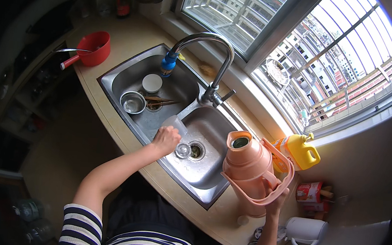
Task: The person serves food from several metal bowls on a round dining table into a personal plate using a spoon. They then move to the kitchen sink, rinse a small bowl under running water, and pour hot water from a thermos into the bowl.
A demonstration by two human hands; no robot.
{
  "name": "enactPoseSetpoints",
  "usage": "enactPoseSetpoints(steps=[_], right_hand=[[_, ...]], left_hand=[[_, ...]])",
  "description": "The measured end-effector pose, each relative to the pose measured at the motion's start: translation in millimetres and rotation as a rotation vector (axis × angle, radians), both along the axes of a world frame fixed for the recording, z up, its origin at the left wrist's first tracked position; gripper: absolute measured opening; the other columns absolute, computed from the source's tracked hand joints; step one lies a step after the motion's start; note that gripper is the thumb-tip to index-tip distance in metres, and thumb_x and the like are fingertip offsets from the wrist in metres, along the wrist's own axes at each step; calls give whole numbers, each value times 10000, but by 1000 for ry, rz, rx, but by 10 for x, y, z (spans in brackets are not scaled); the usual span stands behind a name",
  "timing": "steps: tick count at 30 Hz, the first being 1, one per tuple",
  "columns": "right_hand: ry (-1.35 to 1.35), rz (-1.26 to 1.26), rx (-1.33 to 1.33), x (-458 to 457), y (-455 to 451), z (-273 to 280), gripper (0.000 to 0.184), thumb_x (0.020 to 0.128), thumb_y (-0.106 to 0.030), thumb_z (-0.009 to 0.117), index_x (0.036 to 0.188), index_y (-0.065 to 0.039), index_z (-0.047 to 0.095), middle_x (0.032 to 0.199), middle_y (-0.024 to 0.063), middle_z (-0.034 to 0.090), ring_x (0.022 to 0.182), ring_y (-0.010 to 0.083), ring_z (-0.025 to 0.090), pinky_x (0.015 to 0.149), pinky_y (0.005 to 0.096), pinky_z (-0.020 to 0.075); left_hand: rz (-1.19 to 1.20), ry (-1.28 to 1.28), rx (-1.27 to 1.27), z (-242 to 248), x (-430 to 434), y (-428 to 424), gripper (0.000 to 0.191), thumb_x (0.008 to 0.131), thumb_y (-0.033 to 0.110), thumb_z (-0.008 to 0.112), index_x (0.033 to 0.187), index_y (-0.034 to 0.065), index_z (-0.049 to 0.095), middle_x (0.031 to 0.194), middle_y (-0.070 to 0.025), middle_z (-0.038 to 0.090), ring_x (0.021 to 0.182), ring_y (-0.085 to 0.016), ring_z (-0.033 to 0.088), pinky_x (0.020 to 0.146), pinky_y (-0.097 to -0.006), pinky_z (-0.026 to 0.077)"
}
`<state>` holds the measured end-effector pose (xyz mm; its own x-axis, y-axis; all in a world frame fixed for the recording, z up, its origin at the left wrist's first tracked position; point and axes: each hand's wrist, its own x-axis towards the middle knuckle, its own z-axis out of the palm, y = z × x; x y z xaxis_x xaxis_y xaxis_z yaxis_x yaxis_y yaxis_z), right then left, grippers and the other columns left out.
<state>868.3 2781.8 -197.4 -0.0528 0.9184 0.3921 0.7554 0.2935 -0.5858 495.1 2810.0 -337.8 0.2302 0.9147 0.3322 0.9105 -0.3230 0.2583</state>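
My left hand (166,140) is closed around a translucent container (175,123) over the near edge of the sink divider. Just past my knuckles is a small round clear piece (183,150), beside the drain (196,151) of the right basin (209,174); whether it belongs to the container I cannot tell. My right hand (278,196) grips the side handle of a pink vacuum flask (248,169). The flask's mouth is uncovered, and its carrying handle hangs to one side. Its lower part is over the counter to the right of the sink.
In the left basin (124,67) are a steel bowl (133,103), a white bowl (152,83) and chopsticks (159,100). A curved faucet (208,36) with a blue nozzle (168,64) arches above. A red pan (95,49), yellow jug (300,152) and white kettle (306,232) stand around.
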Motion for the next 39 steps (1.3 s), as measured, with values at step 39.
enactPoseSetpoints(steps=[39], right_hand=[[-593, 335, -223, -793, 377, -472, 226, 726, -229, 609, 636, -24, 635, 580, 206, 584, 566, 358, 603, 556, 434, 490]], left_hand=[[-34, -1245, -760, -726, -264, -330, 232, 909, 204, 508, 736, 59, 562, 716, 37, 538, 715, -49, 465, 681, -209, 377]])
